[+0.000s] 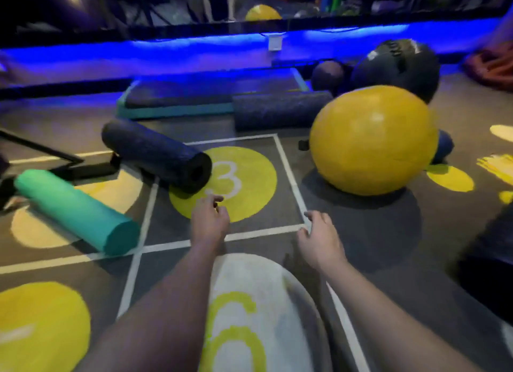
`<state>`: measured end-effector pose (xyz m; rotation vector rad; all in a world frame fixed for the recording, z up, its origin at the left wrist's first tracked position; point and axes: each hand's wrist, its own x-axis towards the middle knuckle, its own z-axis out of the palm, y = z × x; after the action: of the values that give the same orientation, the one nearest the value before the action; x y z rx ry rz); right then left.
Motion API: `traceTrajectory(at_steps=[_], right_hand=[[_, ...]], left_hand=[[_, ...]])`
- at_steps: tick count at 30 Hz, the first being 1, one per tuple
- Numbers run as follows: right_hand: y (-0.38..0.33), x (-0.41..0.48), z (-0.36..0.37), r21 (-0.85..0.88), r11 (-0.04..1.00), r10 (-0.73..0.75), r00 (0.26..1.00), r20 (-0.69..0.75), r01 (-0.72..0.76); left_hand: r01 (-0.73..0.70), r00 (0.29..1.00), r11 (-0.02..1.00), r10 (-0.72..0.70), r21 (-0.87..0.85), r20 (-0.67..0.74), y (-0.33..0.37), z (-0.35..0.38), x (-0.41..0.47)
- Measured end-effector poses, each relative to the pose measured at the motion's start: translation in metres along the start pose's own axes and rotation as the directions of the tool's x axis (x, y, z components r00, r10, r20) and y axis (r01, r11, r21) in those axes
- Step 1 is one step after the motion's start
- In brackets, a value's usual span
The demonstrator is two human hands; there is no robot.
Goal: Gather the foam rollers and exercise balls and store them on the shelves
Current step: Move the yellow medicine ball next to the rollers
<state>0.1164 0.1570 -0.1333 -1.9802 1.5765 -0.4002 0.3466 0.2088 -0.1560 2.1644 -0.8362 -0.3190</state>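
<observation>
A big yellow exercise ball (373,139) rests on the floor at the right. Behind it lie a large black ball (397,66) and a small dark ball (327,74). A black foam roller (155,153) lies diagonally just beyond my left hand (209,218). A second black roller (280,109) lies across the back, and a teal roller (75,210) lies at the left. My right hand (319,239) hovers over the floor, below and left of the yellow ball. Both hands hold nothing, fingers loosely spread.
The floor carries a white grid with yellow numbered circles (244,182). A teal and dark mat (177,105) lies at the back under a blue-lit wall with a mirror. Black bars (41,149) cross the floor at the left. An orange heap (491,66) sits far right.
</observation>
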Motion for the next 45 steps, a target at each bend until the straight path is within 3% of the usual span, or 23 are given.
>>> traceTrajectory(at_steps=[3, 5, 11, 15, 18, 21, 26, 28, 30, 34, 36, 38, 42, 43, 45], right_hand=[[-0.031, 0.009, 0.039, -0.095, 0.993, -0.068, 0.994, 0.088, 0.076], [-0.05, 0.016, 0.057, -0.147, 0.983, -0.091, 0.989, 0.118, 0.109], [-0.096, 0.064, 0.06, -0.274, 0.95, -0.106, 0.981, 0.163, 0.148], [-0.094, 0.105, 0.02, -0.34, 0.941, 0.01, 1.0, 0.01, -0.006], [-0.074, 0.124, -0.013, -0.367, 0.923, 0.078, 0.99, -0.119, -0.117], [-0.047, 0.146, -0.041, -0.605, 0.795, -0.056, 0.989, -0.136, -0.038], [-0.008, 0.205, -0.093, -0.816, 0.506, -0.409, 0.911, 0.059, 0.28], [0.007, 0.229, -0.114, -0.842, 0.395, -0.475, 0.866, 0.156, 0.368], [0.022, 0.247, -0.136, -0.857, 0.378, -0.474, 0.869, 0.144, 0.349], [0.068, 0.251, -0.195, -0.812, 0.552, -0.373, 0.927, -0.036, 0.191], [0.093, 0.245, -0.244, -0.755, 0.644, -0.256, 0.965, -0.055, 0.128], [0.117, 0.235, -0.301, -0.695, 0.717, -0.104, 0.994, -0.033, 0.052], [0.167, 0.21, -0.403, -0.554, 0.828, 0.158, 0.985, 0.074, -0.091], [0.183, 0.202, -0.422, -0.528, 0.838, 0.219, 0.971, 0.099, -0.136], [0.217, 0.178, -0.453, -0.44, 0.852, 0.376, 0.916, 0.14, -0.283]], left_hand=[[0.194, 0.973, 0.976, -0.204, -0.097, -0.109, -0.048, -0.016, 0.034], [0.236, 0.961, 0.956, -0.256, -0.173, -0.107, -0.059, -0.01, 0.046], [0.154, 0.973, 0.895, -0.211, -0.418, -0.094, -0.025, 0.043, 0.084], [0.166, 0.983, 0.781, -0.176, -0.602, 0.042, 0.044, 0.081, 0.097], [0.153, 0.985, 0.708, -0.05, -0.69, 0.167, 0.097, 0.103, 0.096], [0.114, 0.98, 0.67, 0.045, -0.734, 0.193, 0.136, 0.125, 0.096], [0.071, 0.94, 0.618, 0.222, -0.783, 0.26, 0.16, 0.175, 0.091], [0.011, 0.906, 0.661, 0.312, -0.751, 0.287, 0.165, 0.202, 0.095], [-0.046, 0.88, 0.711, 0.362, -0.702, 0.308, 0.177, 0.227, 0.091], [-0.177, 0.852, 0.783, 0.425, -0.596, 0.305, 0.235, 0.243, 0.052], [-0.217, 0.857, 0.827, 0.416, -0.519, 0.304, 0.287, 0.246, 0.036], [-0.202, 0.846, 0.9, 0.359, -0.387, 0.394, 0.351, 0.25, 0.023], [-0.298, 0.704, 0.954, 0.25, -0.044, 0.665, 0.465, 0.258, -0.007], [-0.375, 0.658, 0.925, 0.224, 0.055, 0.719, 0.486, 0.263, -0.016], [-0.615, 0.533, 0.765, 0.226, 0.19, 0.815, 0.523, 0.279, -0.034]])
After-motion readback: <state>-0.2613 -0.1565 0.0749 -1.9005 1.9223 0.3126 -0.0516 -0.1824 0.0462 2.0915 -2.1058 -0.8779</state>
